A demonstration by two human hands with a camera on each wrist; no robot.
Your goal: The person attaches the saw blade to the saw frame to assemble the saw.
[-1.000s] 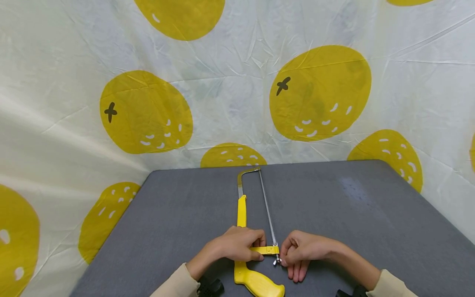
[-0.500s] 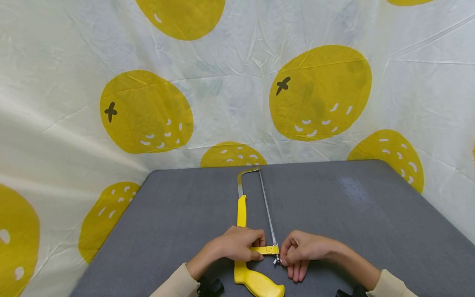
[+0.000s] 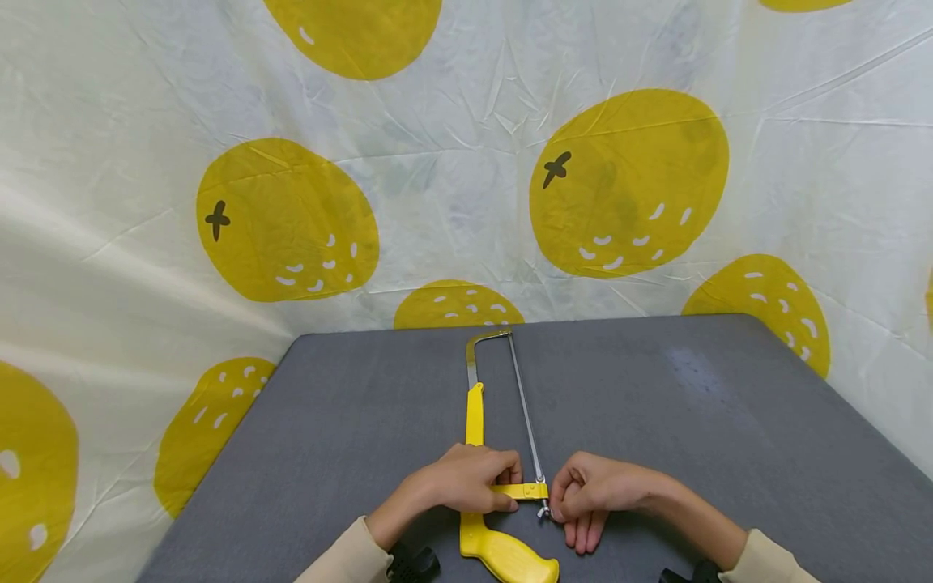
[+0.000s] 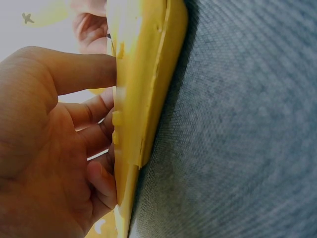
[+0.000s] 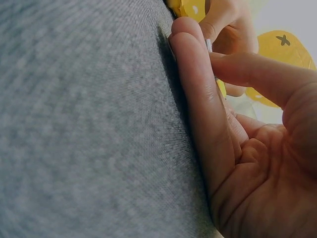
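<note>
A hacksaw [image 3: 475, 413] with a yellow handle [image 3: 510, 557] lies flat on the grey table, its thin blade [image 3: 526, 413] running along the right side. My left hand [image 3: 474, 478] grips the yellow frame around its lower crossbar [image 3: 526, 491]; the left wrist view shows the thumb and fingers against the yellow frame [image 4: 143, 74]. At the end of the crossbar, my right hand [image 3: 605, 490] pinches a small metal wing nut [image 3: 543, 512] with thumb and index finger. Its other fingers [image 5: 203, 104] lie along the tabletop, and the fingertips partly hide the nut.
The grey table [image 3: 364, 389] runs back to a white curtain [image 3: 452, 194] printed with yellow fruit shapes. A pale worn patch [image 3: 696, 372] marks the table at the right. Black wrist straps [image 3: 414, 564] sit below both hands.
The wing nut has turned slightly at the right fingertips. Both hands and the hacksaw stay in nearly the same place.
</note>
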